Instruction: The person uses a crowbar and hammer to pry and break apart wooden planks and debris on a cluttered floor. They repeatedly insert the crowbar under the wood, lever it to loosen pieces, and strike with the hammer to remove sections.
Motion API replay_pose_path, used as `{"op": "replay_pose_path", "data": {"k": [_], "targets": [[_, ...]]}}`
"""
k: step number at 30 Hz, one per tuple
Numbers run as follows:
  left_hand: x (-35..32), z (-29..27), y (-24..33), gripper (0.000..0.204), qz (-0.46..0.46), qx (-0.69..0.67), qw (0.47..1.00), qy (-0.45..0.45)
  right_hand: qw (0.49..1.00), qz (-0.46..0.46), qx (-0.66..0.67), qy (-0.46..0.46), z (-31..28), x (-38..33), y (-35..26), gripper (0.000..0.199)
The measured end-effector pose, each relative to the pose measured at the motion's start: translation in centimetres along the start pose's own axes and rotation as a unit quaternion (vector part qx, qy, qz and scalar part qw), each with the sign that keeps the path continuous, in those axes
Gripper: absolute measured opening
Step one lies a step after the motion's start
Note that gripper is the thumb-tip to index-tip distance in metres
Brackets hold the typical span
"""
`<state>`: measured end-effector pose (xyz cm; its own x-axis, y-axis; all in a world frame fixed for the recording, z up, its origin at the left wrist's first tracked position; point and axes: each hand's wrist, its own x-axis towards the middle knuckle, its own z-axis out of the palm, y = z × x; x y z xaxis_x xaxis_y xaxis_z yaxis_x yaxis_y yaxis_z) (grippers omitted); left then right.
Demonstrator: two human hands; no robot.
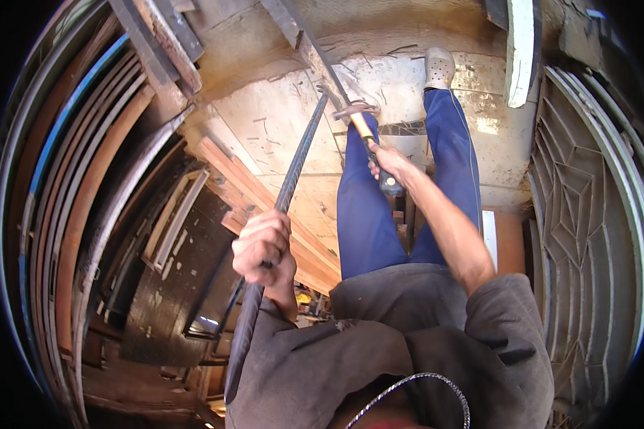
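Gripping a long dark metal rod [286,193] in the left hand [263,247], fingers [254,250] curled tight all the way round it, knuckles up. Ribbed and rough along its whole length, round like a stick, dull grey. Running from low near the grey shirt [379,336] up and away to the pale floor [279,121], with its far tip close to the hammer head. Tilted, not flat.

Holding a hammer [368,146] in the right hand [392,166], fingers closed round the black grip end of the handle. Orange-yellow smooth middle on the handle, then a rusty brown metal head at the top, just beside the far end of the rod and near a dark flat metal bar [315,57] lying on the floor. Cannot tell if the head touches the rod.

Standing below: 2 legs in bright blue trousers [368,214], soft cloth, and 1 pale shoe [438,68] with small holes on the floor. Floor looking like scratched, dusty boards, light tan, with dark marks.

Lying to the left: orange-brown wooden strips [265,193], long and straight, side by side. Further left, many curved hoops of metal [64,186], rusty brown with 1 blue one, stacked edge to edge. On the right, a grey metal grille [587,214] with web-like lines. Up top, a white flat plank [520,50].
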<state>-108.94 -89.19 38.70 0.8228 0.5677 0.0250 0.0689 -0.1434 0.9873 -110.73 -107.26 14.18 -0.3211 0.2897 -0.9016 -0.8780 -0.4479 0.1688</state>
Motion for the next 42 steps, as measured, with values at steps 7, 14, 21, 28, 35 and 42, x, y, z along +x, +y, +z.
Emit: {"op": "replay_pose_path", "data": {"k": [7, 14, 21, 28, 35, 42], "targets": [[-1.2, -2.2, -0.1, 0.063, 0.009, -0.002, 1.000, 0.019, 0.980, -0.026, 0.120, 0.157, -8.8, -3.4, 1.0, 0.045], [-0.8, -2.0, 0.7, 0.066, 0.001, -0.005, 1.000, 0.005, 0.970, -0.081, 0.159, 0.164, -13.2, -5.4, -0.1, 0.035], [-0.3, -2.7, -0.3, 0.063, 0.037, -0.042, 0.998, -0.018, 0.980, -0.057, 0.097, 0.162, -10.5, -7.0, -0.4, 0.033], [-0.7, -3.6, -1.0, 0.062, 0.012, -0.031, 0.999, -0.001, 0.984, -0.054, 0.102, 0.136, -8.8, -5.7, 1.3, 0.034], [-0.5, -5.3, -1.5, 0.063, 0.025, -0.046, 0.999, -0.008, 0.981, -0.063, 0.112, 0.147, -7.8, -5.4, 2.2, 0.034], [-0.1, -7.8, -1.8, 0.063, 0.047, -0.063, 0.997, -0.025, 0.978, -0.071, 0.100, 0.168, -7.7, -5.2, 1.8, 0.036]]}}
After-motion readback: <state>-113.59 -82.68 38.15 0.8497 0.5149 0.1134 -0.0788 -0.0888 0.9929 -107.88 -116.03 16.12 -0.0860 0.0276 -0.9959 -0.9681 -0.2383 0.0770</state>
